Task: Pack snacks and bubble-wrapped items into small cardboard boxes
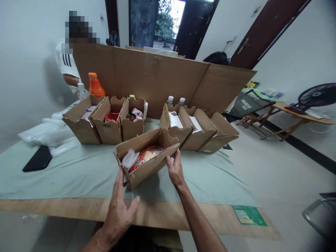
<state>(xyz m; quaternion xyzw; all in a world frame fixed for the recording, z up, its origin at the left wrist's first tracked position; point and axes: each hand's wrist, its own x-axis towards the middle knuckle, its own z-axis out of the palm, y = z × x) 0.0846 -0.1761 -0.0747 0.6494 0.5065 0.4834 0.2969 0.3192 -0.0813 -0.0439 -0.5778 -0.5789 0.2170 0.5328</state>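
Observation:
A cardboard box (151, 162) with an open top stands slightly askew between my two hands, near the front of the table. Inside it lie a red printed food packet (144, 157) and a clear plastic wrapping (130, 159). My left hand (119, 210) steadies the box's left end with long, straight fingers, its thumb spread away from the cardboard. At the right end, my right hand (176, 171) grips the corner, thumb on the front side and fingers at the end wall. The box's underside is hidden, so I cannot tell whether it is lifted.
Behind stand several open cardboard bins (107, 129) holding packets, and more bins (198, 131) at right. A tall cardboard panel (157, 77) rises behind them. An orange bottle (96, 85), plastic bags (51, 131) and a black phone-like slab (38, 158) are at left. A person (69, 70) sits beyond.

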